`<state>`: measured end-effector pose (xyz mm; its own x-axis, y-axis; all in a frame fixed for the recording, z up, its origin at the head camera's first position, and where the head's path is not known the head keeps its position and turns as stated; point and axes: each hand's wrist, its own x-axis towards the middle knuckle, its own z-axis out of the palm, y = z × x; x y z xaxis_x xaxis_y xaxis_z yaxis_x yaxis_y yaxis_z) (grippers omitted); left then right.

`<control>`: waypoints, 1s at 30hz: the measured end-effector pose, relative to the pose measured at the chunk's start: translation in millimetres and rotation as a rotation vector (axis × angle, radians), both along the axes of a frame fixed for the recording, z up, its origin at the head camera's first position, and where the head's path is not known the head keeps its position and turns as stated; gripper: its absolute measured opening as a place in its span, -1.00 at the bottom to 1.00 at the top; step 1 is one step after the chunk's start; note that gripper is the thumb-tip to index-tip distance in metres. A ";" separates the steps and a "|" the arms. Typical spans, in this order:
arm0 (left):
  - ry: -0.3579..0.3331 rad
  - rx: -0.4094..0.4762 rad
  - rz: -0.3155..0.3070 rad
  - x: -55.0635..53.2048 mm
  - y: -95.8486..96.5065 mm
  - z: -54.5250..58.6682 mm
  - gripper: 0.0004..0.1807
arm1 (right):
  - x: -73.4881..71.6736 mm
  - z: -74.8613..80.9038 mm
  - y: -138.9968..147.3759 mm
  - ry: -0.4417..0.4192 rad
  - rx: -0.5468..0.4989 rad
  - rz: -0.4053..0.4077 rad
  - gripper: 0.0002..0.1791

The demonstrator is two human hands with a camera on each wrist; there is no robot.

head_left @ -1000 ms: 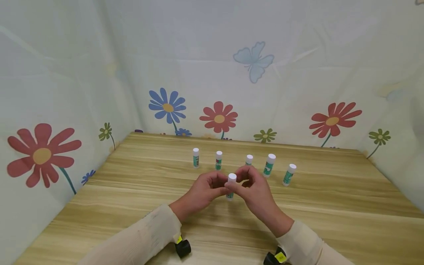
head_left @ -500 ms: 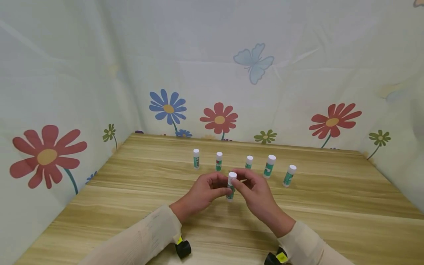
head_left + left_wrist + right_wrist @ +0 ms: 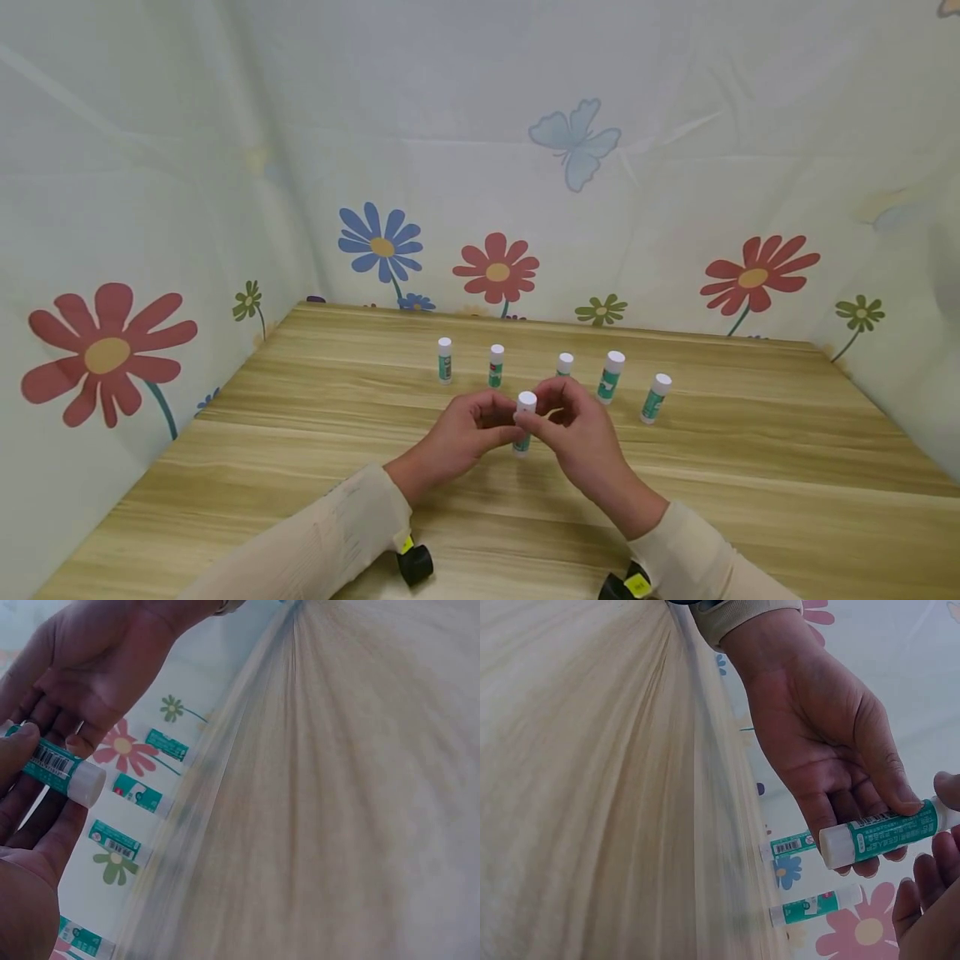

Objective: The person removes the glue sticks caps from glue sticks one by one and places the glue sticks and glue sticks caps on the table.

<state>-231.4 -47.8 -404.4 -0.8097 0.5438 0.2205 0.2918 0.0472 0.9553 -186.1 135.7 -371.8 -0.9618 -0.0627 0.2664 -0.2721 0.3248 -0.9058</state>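
In the middle of the head view, a white-and-green glue stick (image 3: 522,444) is held roughly upright between both hands. The left hand (image 3: 459,435) pinches its labelled body between thumb and fingers, while the right hand (image 3: 583,429) pinches it higher up, thumb against the white cap (image 3: 527,401); I cannot tell whether its base touches the tabletop (image 3: 352,400). In the left wrist view a barcode shows on its label (the small print is too blurred to read). Beyond the hands, five more glue sticks stand apart in an uneven row across the frame: two left of centre (image 3: 445,362) (image 3: 496,367), one partly hidden behind the right hand (image 3: 565,364), and two to the right of it (image 3: 611,377) (image 3: 656,398). A pale backdrop (image 3: 450,108) printed with flowers and a blue butterfly (image 3: 576,143) fills the upper frame.
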 end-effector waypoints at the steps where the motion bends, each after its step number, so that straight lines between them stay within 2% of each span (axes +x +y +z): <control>1: 0.002 0.001 -0.002 -0.3 0.2 -0.5 -0.75 | 0.3 0.0 0.1 0.002 0.003 0.000 -0.64; 9: 0.006 0.003 -0.010 0.6 0.4 -0.5 -0.74 | 0.1 -2.6 3.1 0.049 -0.019 0.080 -0.68; 15: 0.009 -0.005 -0.010 2.0 0.1 0.9 -0.74 | -0.1 -3.4 3.8 0.057 -0.018 0.096 -0.69; 19: 0.007 -0.007 -0.010 2.0 0.2 1.4 -0.74 | 0.8 -1.2 4.0 0.064 -0.030 0.064 -0.68; 24: -0.017 -0.026 0.014 -0.4 -1.5 3.5 -0.71 | -1.9 4.3 9.7 0.084 -0.067 -0.017 -0.65; 30: -0.026 -0.053 0.059 -13.9 -11.9 4.4 -0.69 | -14.2 5.3 23.9 0.091 -0.081 -0.084 -0.61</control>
<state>-245.3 -59.7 -400.0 -0.8456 0.5055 0.1716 0.2626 0.1139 0.9582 -200.3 159.6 -366.5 -0.9345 0.0425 0.3534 -0.3288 0.2772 -0.9028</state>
